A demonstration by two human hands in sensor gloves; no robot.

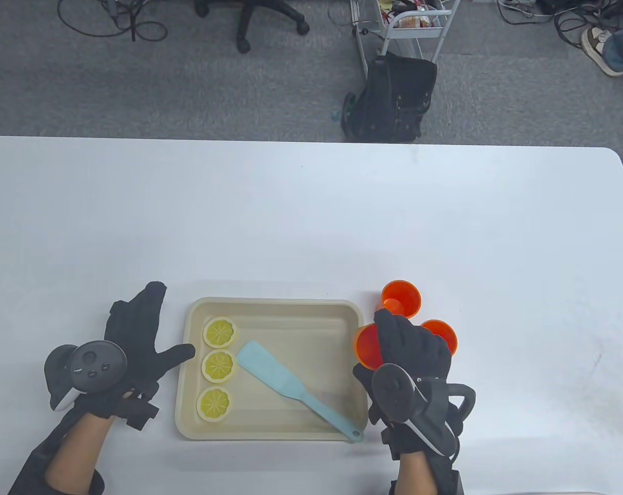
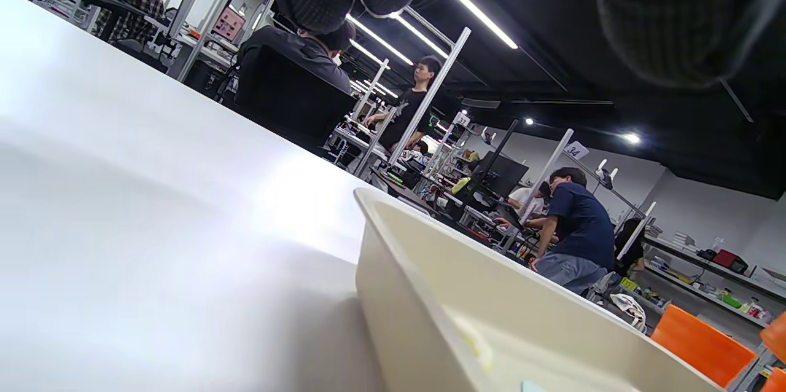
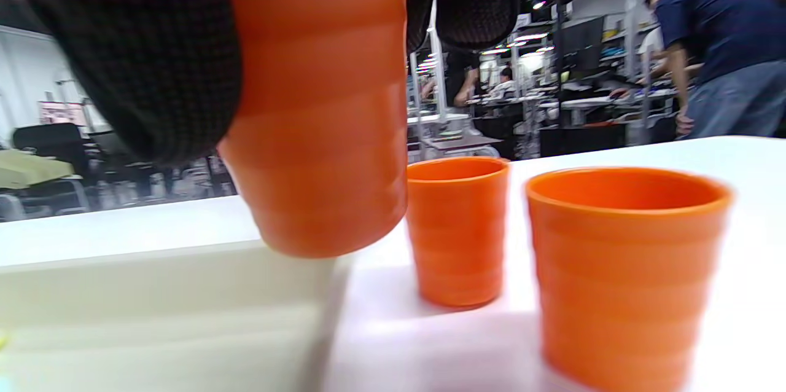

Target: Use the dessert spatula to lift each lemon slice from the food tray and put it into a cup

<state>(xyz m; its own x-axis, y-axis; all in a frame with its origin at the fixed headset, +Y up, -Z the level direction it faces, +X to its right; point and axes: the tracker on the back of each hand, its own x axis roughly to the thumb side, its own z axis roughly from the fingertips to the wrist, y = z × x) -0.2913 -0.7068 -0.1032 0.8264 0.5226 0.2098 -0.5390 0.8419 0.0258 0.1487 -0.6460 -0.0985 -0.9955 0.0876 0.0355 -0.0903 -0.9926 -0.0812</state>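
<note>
A cream food tray (image 1: 275,303) lies near the table's front edge. Three lemon slices (image 1: 220,332), (image 1: 219,366), (image 1: 215,403) sit in a column at its left end. A light blue dessert spatula (image 1: 285,384) lies diagonally in the tray, with its handle toward the right front corner. My left hand (image 1: 144,335) rests open beside the tray's left rim, its thumb reaching toward that rim. My right hand (image 1: 399,340) grips an orange cup (image 3: 319,115) and holds it slightly raised at the tray's right edge. Two more orange cups (image 1: 401,298), (image 1: 440,332) stand upright just right of the tray.
The white table stretches wide behind and to the right of the tray. Beyond its far edge stand a black backpack (image 1: 393,98), a metal cart (image 1: 414,26) and an office chair (image 1: 249,15). The wrist views show people at workstations in the background.
</note>
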